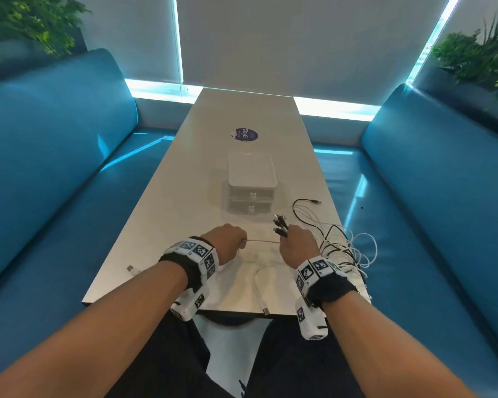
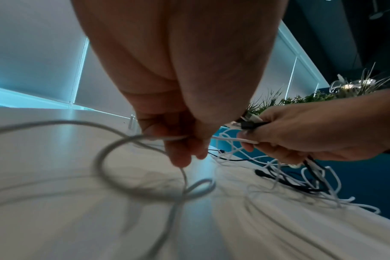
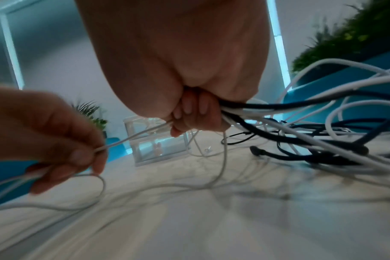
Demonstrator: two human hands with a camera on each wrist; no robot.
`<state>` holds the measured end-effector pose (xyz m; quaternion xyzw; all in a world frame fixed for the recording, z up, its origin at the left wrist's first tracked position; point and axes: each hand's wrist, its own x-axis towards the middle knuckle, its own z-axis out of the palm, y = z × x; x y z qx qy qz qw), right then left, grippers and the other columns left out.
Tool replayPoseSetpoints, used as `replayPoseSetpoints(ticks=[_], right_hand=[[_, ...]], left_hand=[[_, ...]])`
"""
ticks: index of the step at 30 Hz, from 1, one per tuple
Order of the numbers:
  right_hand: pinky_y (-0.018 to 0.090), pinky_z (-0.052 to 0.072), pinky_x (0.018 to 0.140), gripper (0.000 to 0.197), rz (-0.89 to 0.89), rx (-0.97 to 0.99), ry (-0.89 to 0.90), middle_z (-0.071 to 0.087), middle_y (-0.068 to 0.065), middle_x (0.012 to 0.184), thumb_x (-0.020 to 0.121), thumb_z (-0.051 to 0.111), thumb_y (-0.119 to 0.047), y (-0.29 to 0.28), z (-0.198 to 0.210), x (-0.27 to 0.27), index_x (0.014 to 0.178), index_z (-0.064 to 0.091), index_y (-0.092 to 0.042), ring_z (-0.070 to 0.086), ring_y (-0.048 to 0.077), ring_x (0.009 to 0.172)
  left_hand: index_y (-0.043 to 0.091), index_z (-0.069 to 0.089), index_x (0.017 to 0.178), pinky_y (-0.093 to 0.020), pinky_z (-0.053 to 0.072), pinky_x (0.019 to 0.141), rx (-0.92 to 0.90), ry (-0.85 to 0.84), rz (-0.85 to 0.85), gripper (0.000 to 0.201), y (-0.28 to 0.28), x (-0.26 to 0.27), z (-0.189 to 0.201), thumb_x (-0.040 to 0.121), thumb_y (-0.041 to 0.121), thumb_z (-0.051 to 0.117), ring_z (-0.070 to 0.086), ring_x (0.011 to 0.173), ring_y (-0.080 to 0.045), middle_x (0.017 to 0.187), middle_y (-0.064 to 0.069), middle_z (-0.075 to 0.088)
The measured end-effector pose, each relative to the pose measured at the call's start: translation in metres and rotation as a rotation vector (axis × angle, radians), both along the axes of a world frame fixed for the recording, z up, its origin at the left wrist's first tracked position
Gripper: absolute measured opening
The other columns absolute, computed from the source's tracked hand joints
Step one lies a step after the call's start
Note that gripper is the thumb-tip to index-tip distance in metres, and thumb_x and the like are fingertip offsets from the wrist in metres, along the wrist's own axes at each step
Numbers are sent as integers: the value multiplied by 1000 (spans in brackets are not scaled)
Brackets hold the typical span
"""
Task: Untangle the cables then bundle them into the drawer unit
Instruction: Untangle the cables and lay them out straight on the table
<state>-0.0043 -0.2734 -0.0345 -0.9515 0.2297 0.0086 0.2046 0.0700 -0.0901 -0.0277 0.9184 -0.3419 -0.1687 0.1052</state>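
Observation:
My left hand (image 1: 230,241) pinches a white cable (image 1: 263,241) that runs taut across to my right hand (image 1: 296,245). In the left wrist view that white cable (image 2: 145,176) loops on the table below my left hand (image 2: 185,140). My right hand (image 3: 196,112) grips a bunch of black and white cables (image 3: 312,126), with their plugs (image 1: 281,224) sticking out past its fingers. The rest of the tangle (image 1: 345,245) lies at the table's right edge. The clear drawer unit (image 1: 252,182) stands beyond my hands, both drawers closed.
The white table (image 1: 184,196) runs between blue benches (image 1: 55,168). A USB plug (image 1: 131,268) lies near the left front corner, another plug (image 1: 266,311) hangs at the front edge. A purple round sticker (image 1: 245,135) lies behind the drawer unit.

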Motion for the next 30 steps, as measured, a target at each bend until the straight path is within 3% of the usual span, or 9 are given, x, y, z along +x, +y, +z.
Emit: replayPoseSetpoints(ticks=[4,7,10,13,15,19,23,27,30], right_hand=[[36,46,78,24,47,121,-54,65,18,108,97,48,-24,-2,5,-1,110,62,-9,61,37,99],[35,44,72,18,130,349,-122,67,10,93,97,51,-25,8,13,-2,91,63,-15,60,28,85],[40,48,86,27,219,493,-135,69,1,89,98,49,-28,18,20,0,80,66,-19,61,19,83],[23,43,83,42,309,557,-152,71,1,88,101,46,-26,27,32,-4,72,74,-14,61,9,86],[21,40,76,43,332,551,-169,70,2,80,101,45,-25,32,37,-6,70,69,-7,61,9,80],[34,44,69,33,308,585,-150,58,-4,60,92,48,-34,38,31,-2,62,55,-22,53,15,61],[26,42,64,30,327,511,-161,59,-6,64,94,50,-26,39,30,-4,65,57,-25,53,10,62],[26,41,65,28,352,452,-221,60,-5,69,92,50,-16,37,28,-4,68,59,-26,54,12,66],[22,42,64,27,335,473,-256,60,-6,66,91,49,-14,35,26,-4,69,59,-26,54,9,63]], left_hand=[[19,59,113,-29,41,77,84,-40,40,33,14,2,-1,94,0,40,56,91,-25,115,-8,62],[19,58,113,-34,45,80,159,-75,29,31,8,-9,-3,94,3,40,58,94,-27,113,-9,60],[17,58,117,-37,50,83,207,-104,-10,29,-5,-20,-6,96,6,42,62,99,-31,113,-11,62],[16,51,126,-39,54,84,238,-105,-45,31,-14,-26,-5,98,8,43,64,97,-30,111,-12,64],[16,46,131,-38,52,84,237,-84,-65,35,-18,-28,-4,97,8,43,62,97,-29,112,-12,63],[24,57,103,-31,43,76,161,-3,-38,19,-18,-28,-8,96,10,45,54,84,-22,98,0,55],[23,57,96,-32,48,78,122,29,-12,17,-15,-28,-12,95,10,47,58,83,-21,95,1,57],[18,64,97,-38,52,86,76,67,9,22,-12,-29,-11,94,12,42,62,88,-24,98,-4,65],[16,61,81,-36,51,82,32,105,2,24,-12,-28,-11,94,18,41,62,85,-26,93,-6,68]])
